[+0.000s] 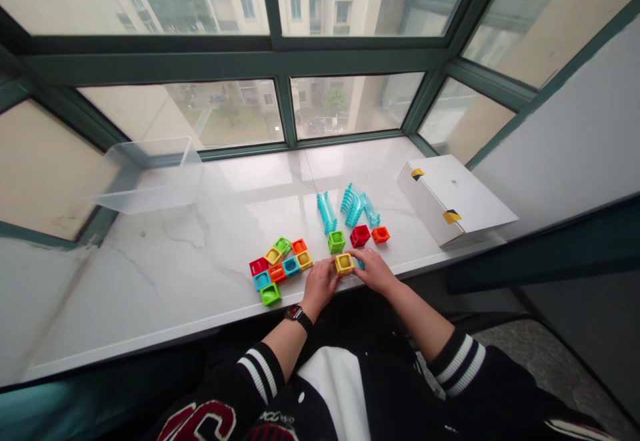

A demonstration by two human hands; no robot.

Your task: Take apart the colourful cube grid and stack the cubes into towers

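Both of my hands meet at the front of the sill around a yellow hollow cube block (344, 264). My left hand (320, 284) grips its left side, and the fingers of my right hand (374, 271) press on its right side. A small blue piece (361, 265) peeks out under my right fingers, mostly hidden. To the left lies a tight cluster of several red, blue, orange, yellow and green cube blocks (280, 267). A green cube (337, 241), a red cube (360, 235) and an orange cube (381, 234) stand just beyond my hands. Behind them lie several translucent blue ribbed chute pieces (353, 204).
The white marble sill (200, 274) runs along a large green-framed window (280, 94). A transparent plastic bin (150, 177) stands at its left, and a white cardboard box (453, 197) with yellow-black tape at its right. My black-and-white striped sleeves show below.
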